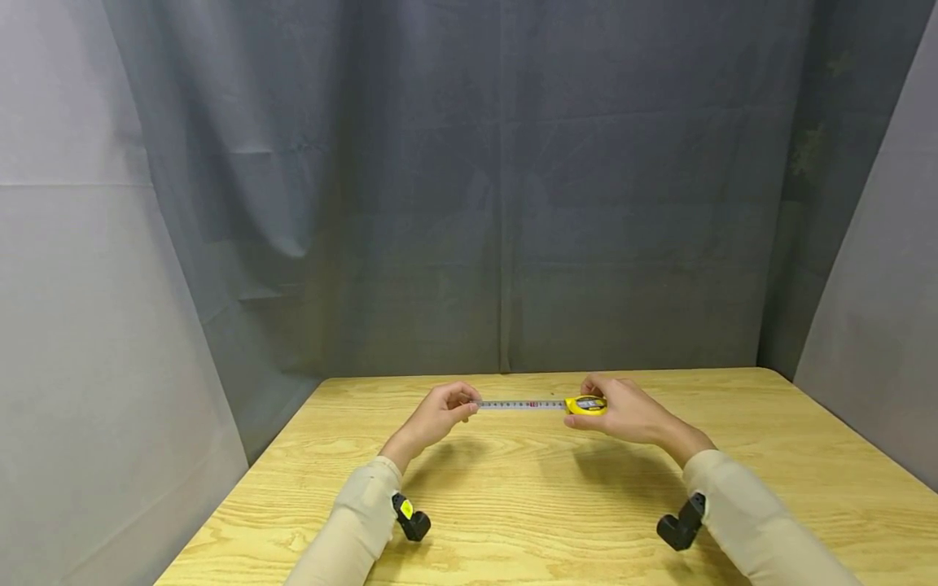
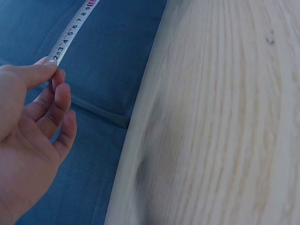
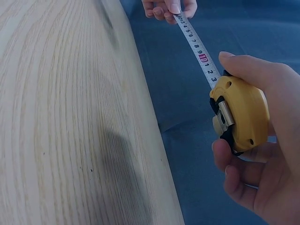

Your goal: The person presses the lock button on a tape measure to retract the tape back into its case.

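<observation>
A yellow tape measure case is gripped in my right hand, fingers curled round it, held a little above the wooden table. Its white blade is drawn out to the left, about a dozen centimetres showing. My left hand pinches the blade's end between thumb and fingertips. In the right wrist view the left hand shows at the top edge, holding the blade's tip.
A grey-blue cloth backdrop hangs behind and beside the table. The table's far edge lies just beyond the hands. Black wrist camera mounts sit under both beige sleeves.
</observation>
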